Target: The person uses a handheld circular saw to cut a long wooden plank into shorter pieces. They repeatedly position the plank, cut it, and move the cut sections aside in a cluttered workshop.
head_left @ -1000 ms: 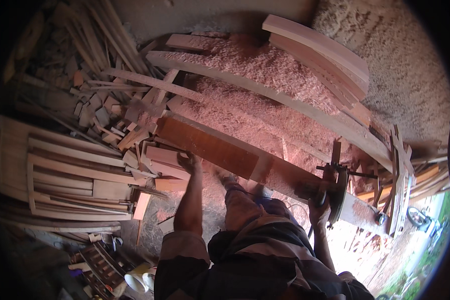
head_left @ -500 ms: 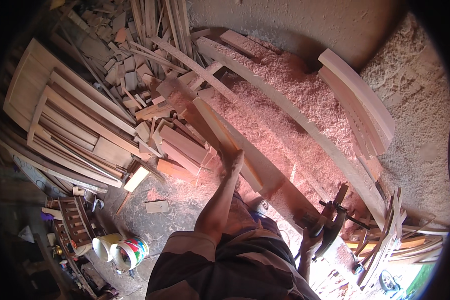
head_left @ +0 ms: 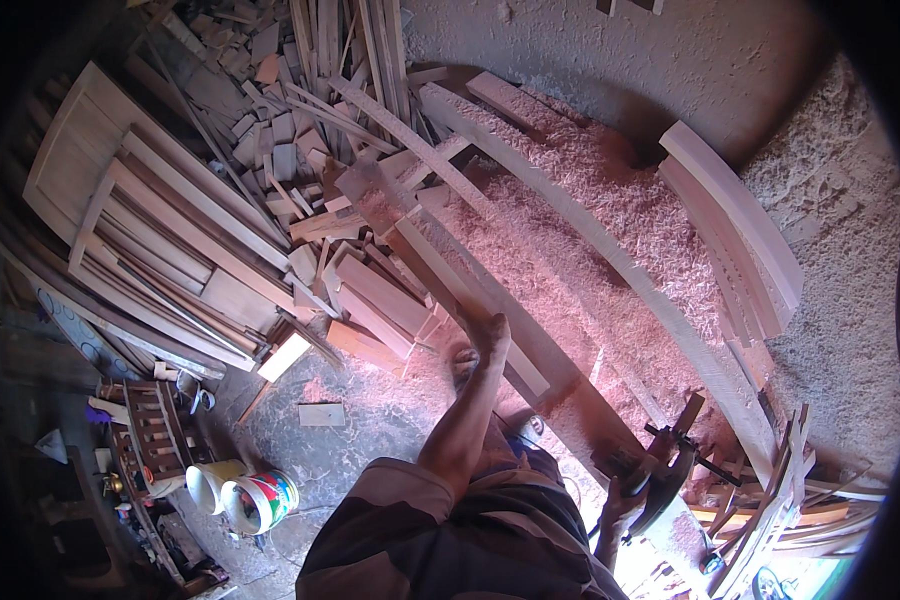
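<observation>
Shavings (head_left: 625, 185) heap by a wall (head_left: 570, 45); left hand (head_left: 495, 335) grips one board (head_left: 448, 275), right hand (head_left: 622, 505) grasps one dark tool (head_left: 662, 498) past its end.

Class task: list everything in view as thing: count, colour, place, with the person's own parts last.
Plank: one, brown, across the middle
Narrow board: one, brown, along the plank
Dark tool: one, black, plank's lower right end
Long beam: one, pale, beyond the plank
Wood shavings: uncounted heap, pink, around the long beam
Curved boards: several, pinkish brown, right
Scrap pieces: many, mixed browns, upper left
Blocks: several, pinkish, left of the plank
Panels: several, tan, far left
Buckets: two, pale, one colourful side, lower left
Slatted piece: one, brown, lower left
Offcut: one, grey, on the floor
Wall: one, greyish brown, top
Clothing: uncounted, dark and pale, bottom middle
Left hand: one, bare, on the narrow board
Right hand: one, bare, at the dark tool
</observation>
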### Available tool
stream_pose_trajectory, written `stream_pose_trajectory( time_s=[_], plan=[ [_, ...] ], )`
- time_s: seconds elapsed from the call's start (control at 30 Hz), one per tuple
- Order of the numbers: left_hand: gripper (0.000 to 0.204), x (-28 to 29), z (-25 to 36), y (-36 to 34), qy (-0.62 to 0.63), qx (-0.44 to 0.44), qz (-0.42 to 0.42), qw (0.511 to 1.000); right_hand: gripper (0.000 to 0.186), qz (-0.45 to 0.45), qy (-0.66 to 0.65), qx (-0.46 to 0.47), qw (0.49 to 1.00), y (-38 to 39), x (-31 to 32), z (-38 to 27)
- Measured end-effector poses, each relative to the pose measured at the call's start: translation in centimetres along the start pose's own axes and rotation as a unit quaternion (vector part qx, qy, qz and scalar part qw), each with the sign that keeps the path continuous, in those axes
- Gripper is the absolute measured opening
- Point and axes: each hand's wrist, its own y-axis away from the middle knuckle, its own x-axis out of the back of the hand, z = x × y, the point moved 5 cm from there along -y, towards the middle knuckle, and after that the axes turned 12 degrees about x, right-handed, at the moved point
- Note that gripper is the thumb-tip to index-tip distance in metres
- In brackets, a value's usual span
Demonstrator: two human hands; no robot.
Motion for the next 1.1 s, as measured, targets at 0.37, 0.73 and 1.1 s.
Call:
stream_pose_trajectory(
  time_s=[0.37,0.73,1.1],
  plan=[
    [0.098,-0.1,1.3,-10.3,-0.024,0.017,0.016,0.999,0.064,-0.021,0.042,-0.029,0.998,-0.4,0.5,-1.4],
    [0.107,1.1,2.0,-10.0,-0.034,0.026,-0.052,0.998,0.048,-0.051,-0.127,-0.031,0.99,-3.3,4.1,-7.4],
    [0.108,9.8,14.6,-2.7,-0.427,-0.46,-0.254,0.736,0.049,-0.378,-0.117,0.187,0.899,-6.2,-0.9,-21.2]
  ],
)
